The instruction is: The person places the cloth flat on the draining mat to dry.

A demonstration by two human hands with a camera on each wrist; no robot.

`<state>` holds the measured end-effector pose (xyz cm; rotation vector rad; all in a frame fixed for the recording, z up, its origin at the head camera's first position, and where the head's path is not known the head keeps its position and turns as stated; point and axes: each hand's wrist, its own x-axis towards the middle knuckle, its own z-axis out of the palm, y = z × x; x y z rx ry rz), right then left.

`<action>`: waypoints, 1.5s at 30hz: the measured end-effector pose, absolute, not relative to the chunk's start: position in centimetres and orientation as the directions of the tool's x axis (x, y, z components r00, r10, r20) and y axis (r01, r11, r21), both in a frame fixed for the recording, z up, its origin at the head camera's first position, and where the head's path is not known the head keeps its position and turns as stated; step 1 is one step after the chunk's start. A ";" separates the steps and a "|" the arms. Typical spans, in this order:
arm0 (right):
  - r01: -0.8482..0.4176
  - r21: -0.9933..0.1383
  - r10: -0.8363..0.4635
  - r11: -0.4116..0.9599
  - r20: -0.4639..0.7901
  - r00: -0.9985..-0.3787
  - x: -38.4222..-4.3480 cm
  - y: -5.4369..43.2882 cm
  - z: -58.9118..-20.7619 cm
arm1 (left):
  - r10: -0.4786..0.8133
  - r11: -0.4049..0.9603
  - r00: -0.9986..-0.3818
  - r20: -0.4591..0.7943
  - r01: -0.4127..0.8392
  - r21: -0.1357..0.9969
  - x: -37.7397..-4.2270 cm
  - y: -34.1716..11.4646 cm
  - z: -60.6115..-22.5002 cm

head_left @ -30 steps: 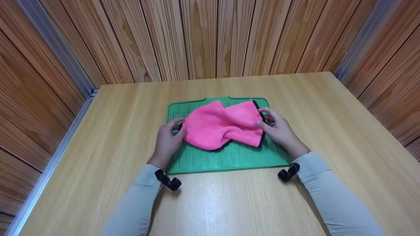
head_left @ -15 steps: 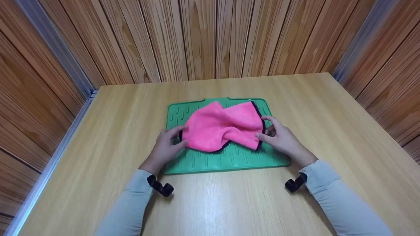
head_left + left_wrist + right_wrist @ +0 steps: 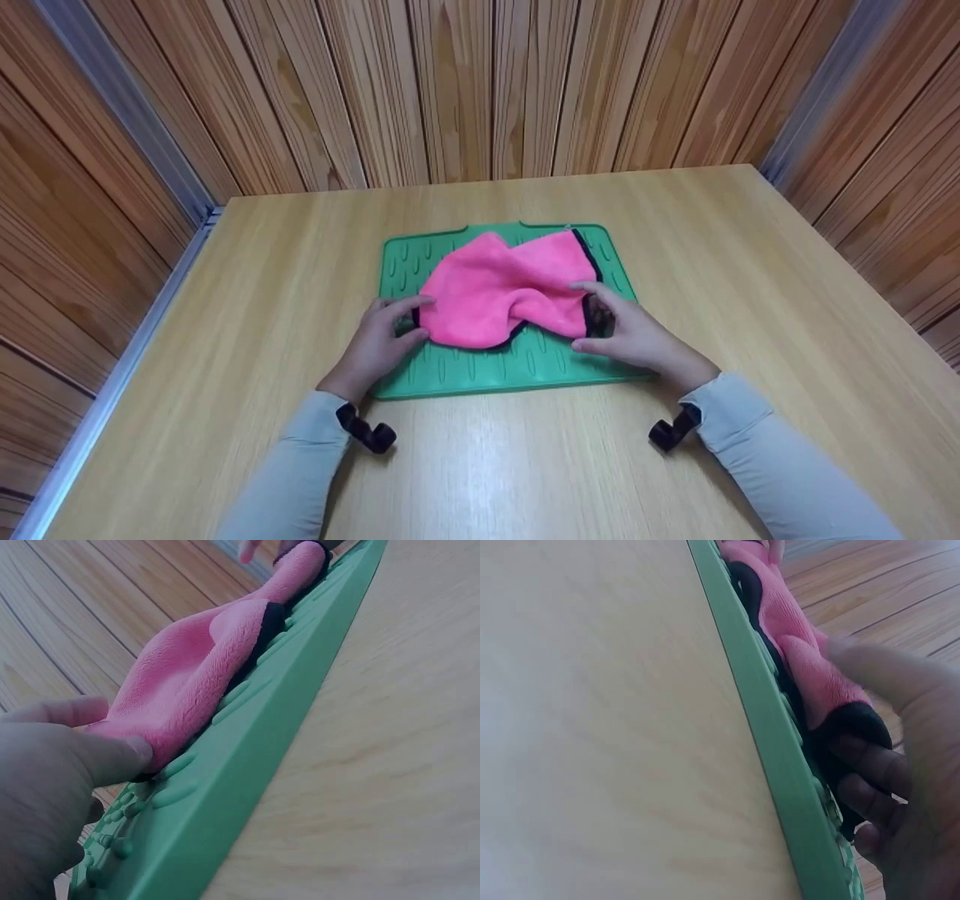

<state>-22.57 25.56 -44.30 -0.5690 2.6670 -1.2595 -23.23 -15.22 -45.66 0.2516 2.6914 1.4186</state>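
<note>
The pink cloth (image 3: 495,289) lies crumpled on the green mat (image 3: 450,371), at the centre of the head frame. Its black edging (image 3: 587,251) shows along the right end and part of the lower edge. The left hand (image 3: 375,341) is at the cloth's left end, left of centre, and pinches that end between thumb and index finger. The right hand (image 3: 637,334) is at the cloth's lower right corner: thumb and index finger are spread, and other fingers bend against the black edging. Whether they pinch it cannot be determined. The mat rests flat on the tabletop (image 3: 487,457), which fills the lower frame. A black wrist device (image 3: 367,431) is fitted at the left cuff, lower left of centre. Wood-plank panels (image 3: 450,90) span the upper frame.
</note>
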 end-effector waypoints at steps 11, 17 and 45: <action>-0.353 -0.778 -0.329 0.519 0.199 -0.923 -23.0 25.5 -44.6 | 0.135 0.452 -0.984 0.115 0.165 0.877 -23.0 -15.4 -45.7; -0.253 -0.882 -0.266 0.398 0.153 -0.952 -23.0 26.5 -44.5 | 0.061 0.435 -0.984 0.165 0.175 0.883 -22.9 -15.5 -45.7; -0.388 -0.763 -0.428 0.516 0.162 -0.889 -21.9 28.5 -45.9 | 0.154 0.637 -0.971 0.181 0.238 0.733 -20.6 -16.8 -46.5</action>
